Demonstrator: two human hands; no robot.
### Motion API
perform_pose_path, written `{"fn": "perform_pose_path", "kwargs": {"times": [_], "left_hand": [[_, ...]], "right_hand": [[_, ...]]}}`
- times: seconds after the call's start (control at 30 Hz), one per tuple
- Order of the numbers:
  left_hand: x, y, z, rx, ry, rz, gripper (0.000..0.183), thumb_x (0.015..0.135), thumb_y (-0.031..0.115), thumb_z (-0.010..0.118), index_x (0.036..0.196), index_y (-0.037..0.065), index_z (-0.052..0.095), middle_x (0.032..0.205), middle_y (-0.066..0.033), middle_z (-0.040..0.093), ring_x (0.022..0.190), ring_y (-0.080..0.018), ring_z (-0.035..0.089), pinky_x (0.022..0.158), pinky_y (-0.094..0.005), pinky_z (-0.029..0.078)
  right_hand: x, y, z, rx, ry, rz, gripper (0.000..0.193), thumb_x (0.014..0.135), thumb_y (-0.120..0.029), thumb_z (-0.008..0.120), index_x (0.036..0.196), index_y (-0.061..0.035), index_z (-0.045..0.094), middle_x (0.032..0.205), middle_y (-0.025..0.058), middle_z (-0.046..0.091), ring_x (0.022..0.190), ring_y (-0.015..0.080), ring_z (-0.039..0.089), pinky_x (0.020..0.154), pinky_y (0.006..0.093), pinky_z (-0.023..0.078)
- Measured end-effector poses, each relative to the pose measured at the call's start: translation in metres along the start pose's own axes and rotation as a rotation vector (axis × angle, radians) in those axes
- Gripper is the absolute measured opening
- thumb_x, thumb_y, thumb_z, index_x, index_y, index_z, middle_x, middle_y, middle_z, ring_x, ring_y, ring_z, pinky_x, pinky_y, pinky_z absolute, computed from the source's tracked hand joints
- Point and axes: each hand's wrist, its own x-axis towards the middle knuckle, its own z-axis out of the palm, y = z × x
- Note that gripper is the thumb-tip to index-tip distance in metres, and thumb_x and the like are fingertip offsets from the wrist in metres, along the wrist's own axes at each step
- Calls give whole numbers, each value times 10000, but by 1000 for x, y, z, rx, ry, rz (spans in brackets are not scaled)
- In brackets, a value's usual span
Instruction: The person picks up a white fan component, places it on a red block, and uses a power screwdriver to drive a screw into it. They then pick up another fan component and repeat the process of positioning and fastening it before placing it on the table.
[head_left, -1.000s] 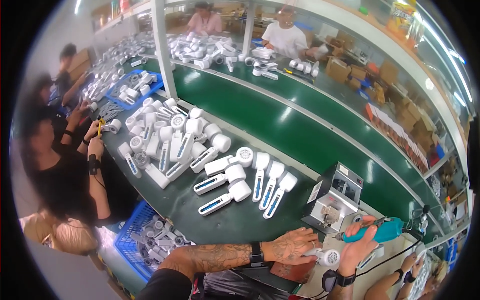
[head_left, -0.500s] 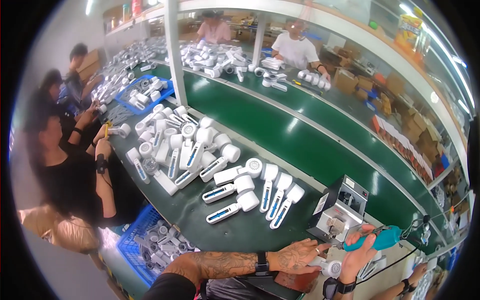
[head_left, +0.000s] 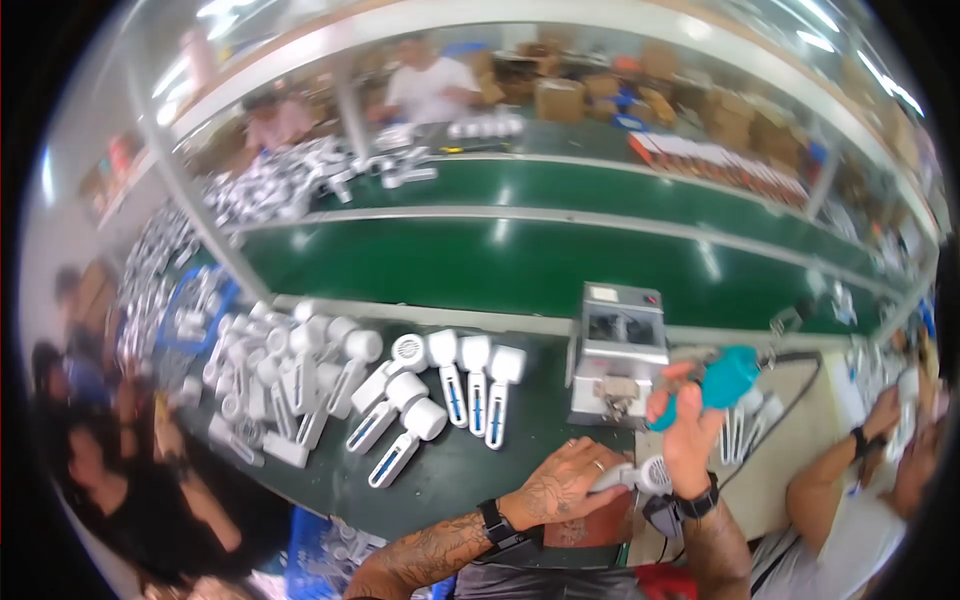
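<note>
My left hand (head_left: 568,482) is closed around the handle of a white device with a round grilled head (head_left: 654,474), low over a reddish-brown pad (head_left: 598,524) at the table's near edge. My right hand (head_left: 690,436) grips a teal electric screwdriver (head_left: 730,376), tilted with its cord end up to the right. Its bit is hard to make out against my fingers. The screwdriver is above and apart from the device. Just beyond my hands stands a grey metal machine, probably a screw feeder (head_left: 622,345).
Several white devices with blue-striped handles (head_left: 477,385) lie left of the machine, beside a larger pile (head_left: 290,365). A blue basket (head_left: 305,560) sits below the table edge. Co-workers sit left and right; a green conveyor (head_left: 450,255) runs behind. A black cable (head_left: 790,415) hangs right of the screwdriver.
The view has swung to the right. The screwdriver has gone from nearly level to tilted upright, away from my left fingertips. My left fingers have drawn back around the device.
</note>
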Motion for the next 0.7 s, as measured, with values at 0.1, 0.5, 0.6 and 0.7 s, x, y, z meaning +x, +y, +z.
{"fn": "perform_pose_path", "kwargs": {"times": [0.1, 0.5, 0.6, 0.7], "left_hand": [[0, 0, -3, 15, 89, -39, 331, 817, 210, 754, 1107, 71, 677, 1038, -84, 660, 931, -301, 615, 850, -409, 476], [7, 6, 3, 39, 29, -78, 330, 803, 217, 768, 1074, 70, 650, 1041, -88, 673, 932, -301, 610, 824, -401, 476], [7, 4, 1, 41, 23, -80, 332, 804, 220, 769, 1076, 70, 654, 1039, -88, 671, 931, -301, 610, 825, -401, 477], [6, 5, -1, 45, 15, -79, 343, 807, 226, 766, 1092, 68, 660, 1032, -87, 667, 933, -297, 608, 826, -399, 477]], "right_hand": [[6, 2, 5, -38, -66, -59, 400, 1001, -390, 573, 1130, -14, 527, 812, 52, 583, 675, 120, 570, 561, 253, 442], [7, -7, -19, -29, -79, -3, 325, 986, -319, 596, 977, -1, 535, 753, 63, 581, 649, 134, 563, 574, 267, 454], [6, -6, -18, 3, -56, -1, 342, 985, -334, 600, 1008, 2, 537, 747, 58, 573, 649, 138, 566, 574, 274, 454], [9, -8, -12, -16, -59, 5, 371, 985, -357, 601, 1037, 4, 534, 739, 55, 571, 649, 133, 565, 569, 267, 450]]}}
